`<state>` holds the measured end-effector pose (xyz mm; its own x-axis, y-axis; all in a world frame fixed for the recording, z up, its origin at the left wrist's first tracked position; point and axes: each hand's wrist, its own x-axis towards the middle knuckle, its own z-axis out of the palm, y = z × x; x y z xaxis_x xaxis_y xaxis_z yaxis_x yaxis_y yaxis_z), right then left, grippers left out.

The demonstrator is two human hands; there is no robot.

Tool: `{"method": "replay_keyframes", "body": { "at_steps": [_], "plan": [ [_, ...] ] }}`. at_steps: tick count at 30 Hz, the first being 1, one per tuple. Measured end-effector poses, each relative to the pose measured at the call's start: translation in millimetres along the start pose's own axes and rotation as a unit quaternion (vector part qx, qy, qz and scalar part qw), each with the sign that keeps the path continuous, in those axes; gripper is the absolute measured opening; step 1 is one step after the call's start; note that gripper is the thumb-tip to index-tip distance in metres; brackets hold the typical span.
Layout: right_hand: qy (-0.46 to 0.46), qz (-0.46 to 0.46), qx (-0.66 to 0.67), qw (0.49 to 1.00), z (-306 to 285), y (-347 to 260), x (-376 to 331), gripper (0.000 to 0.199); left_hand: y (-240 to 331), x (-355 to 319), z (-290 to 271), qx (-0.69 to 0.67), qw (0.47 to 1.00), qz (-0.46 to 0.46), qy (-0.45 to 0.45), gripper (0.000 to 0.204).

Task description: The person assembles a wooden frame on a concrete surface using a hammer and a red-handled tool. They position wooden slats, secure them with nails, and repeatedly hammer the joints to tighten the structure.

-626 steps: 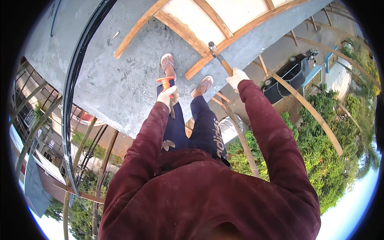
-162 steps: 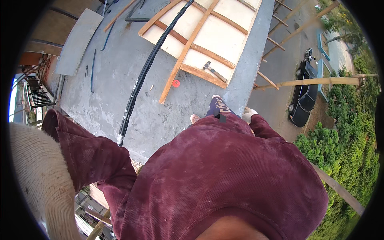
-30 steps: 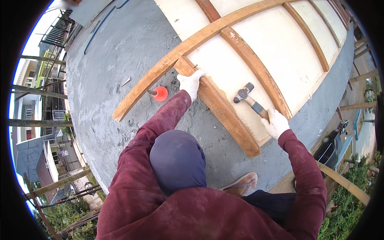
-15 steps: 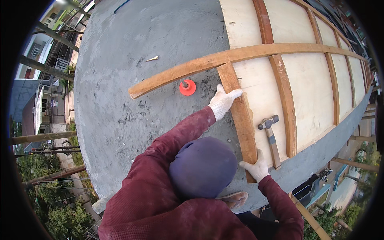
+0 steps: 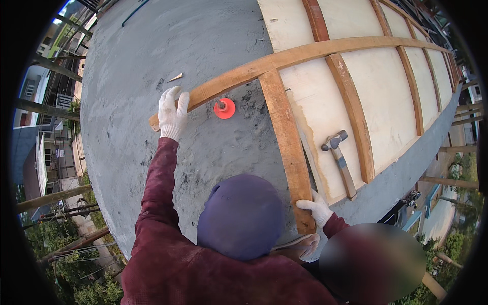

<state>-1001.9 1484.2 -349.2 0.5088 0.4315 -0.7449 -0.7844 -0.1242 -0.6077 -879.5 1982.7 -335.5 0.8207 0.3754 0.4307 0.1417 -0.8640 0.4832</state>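
Both gloved hands [image 5: 172,113] [image 5: 316,210] on wooden frame [image 5: 285,137]

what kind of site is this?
Likely a rooftop construction site, outdoors and high up. A grey concrete slab carries a plywood formwork panel with timber battens, a hammer lies on it, and buildings and trees show far below the slab's edge. Left hand and right hand, gloved, grip the frame.

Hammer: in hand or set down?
Set down. The hammer lies flat on the plywood panel; neither gloved hand touches it. The right hand grips a wooden batten beside it.
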Motion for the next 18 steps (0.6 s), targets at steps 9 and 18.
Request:
{"method": "replay_keyframes", "body": {
  "at_steps": [9,18],
  "plan": [
    [0.233,-0.060,-0.511,0.825,-4.8,-13.7,-6.6,0.076,109.1,-87.6,9.9,-0.232,0.966,-0.081,-0.077,0.028],
    [0.172,-0.015,-0.653,0.737,-40.0,-46.4,0.4,0.079,44.6,-79.6,64.2,-0.052,0.981,-0.102,-0.158,0.075]
  ]
}}
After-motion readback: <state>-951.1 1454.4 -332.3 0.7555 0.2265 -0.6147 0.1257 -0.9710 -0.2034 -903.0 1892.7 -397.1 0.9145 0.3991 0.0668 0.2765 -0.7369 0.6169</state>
